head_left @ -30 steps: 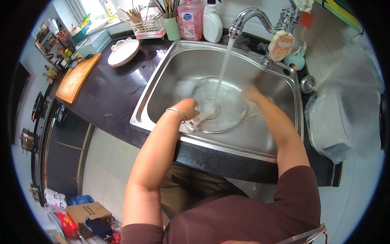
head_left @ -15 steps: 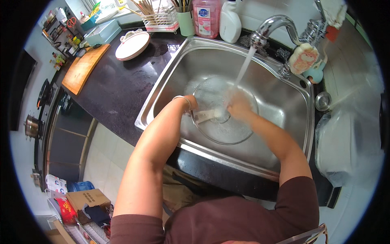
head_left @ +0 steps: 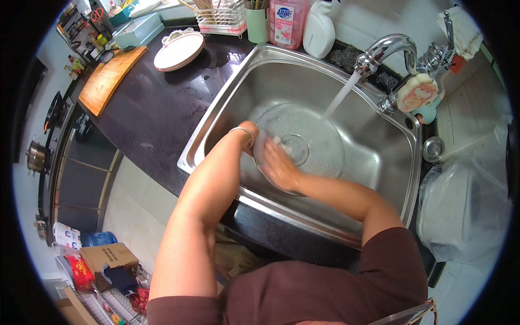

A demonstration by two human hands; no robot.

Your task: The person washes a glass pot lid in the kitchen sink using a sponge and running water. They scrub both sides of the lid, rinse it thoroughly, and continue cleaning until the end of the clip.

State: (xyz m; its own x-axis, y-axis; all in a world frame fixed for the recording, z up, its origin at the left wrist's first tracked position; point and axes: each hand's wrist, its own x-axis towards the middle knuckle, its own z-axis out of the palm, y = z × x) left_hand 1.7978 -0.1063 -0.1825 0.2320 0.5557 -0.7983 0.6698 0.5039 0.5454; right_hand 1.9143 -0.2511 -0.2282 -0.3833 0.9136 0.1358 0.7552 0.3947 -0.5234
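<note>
A round clear glass plate [head_left: 319, 154] with a smaller ring at its middle is held inside the steel sink [head_left: 374, 162]. My left hand [head_left: 248, 134], with a bangle at the wrist, is closed on the plate's left rim; its fingertips are mostly hidden. Flat against the plate's near left part lies my right hand [head_left: 280, 167], fingers stretched out and slightly blurred. Pale bits show beside its fingertips, too small to name. From the chrome faucet [head_left: 367, 64] a stream of water [head_left: 342, 95] falls onto the plate's far side.
Behind the sink stand a pink liquid bottle [head_left: 287, 27], a white bottle [head_left: 319, 35] and a green utensil cup [head_left: 257, 24]. A white dish [head_left: 179, 51] and a wooden board [head_left: 112, 81] lie on the dark counter at left. A plastic-wrapped white item [head_left: 449, 208] is at right.
My right hand has moved left and nearer across the plate, away from the water stream, and now lies flat. My left hand keeps the rim. The view has shifted slightly.
</note>
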